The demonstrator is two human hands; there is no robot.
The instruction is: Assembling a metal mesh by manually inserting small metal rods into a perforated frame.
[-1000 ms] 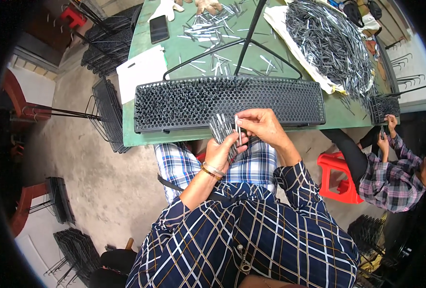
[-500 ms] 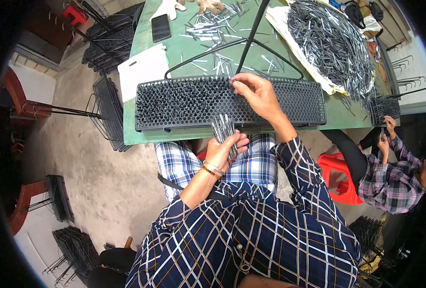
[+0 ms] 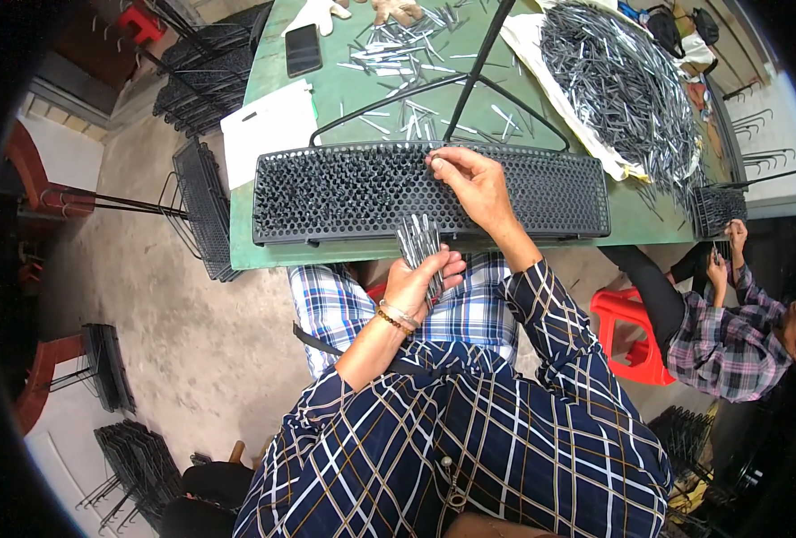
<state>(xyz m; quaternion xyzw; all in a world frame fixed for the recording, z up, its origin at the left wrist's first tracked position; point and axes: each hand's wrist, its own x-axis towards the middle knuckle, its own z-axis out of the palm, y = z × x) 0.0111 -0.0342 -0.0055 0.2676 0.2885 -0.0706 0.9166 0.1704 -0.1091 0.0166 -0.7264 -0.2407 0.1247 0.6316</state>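
My left hand (image 3: 418, 281) is closed round a bundle of slim silvery metal rods (image 3: 418, 235), their ends fanning up toward the rack's front edge. A long black perforated rack (image 3: 541, 193) with a wire handle lies along the near side of the green table. Dark pieces stand in many holes of its left half; the right half shows bare holes. Over the rack's middle, at the border of the filled part, my right hand (image 3: 475, 184) pinches with thumb and forefinger. What sits between those fingertips is too small and dark to make out.
Loose rods (image 3: 398, 58) lie scattered beyond the rack, and a white sack (image 3: 617, 90) heaped with rods is at the right. A phone (image 3: 304, 51), paper (image 3: 268, 130) and gloves (image 3: 321, 16) lie at the left. A co-worker (image 3: 730, 336) sits right, by a red stool (image 3: 626, 336).
My right hand has shifted slightly left and nearer to me over the rack, still pinching. The left hand keeps its place with the rods.
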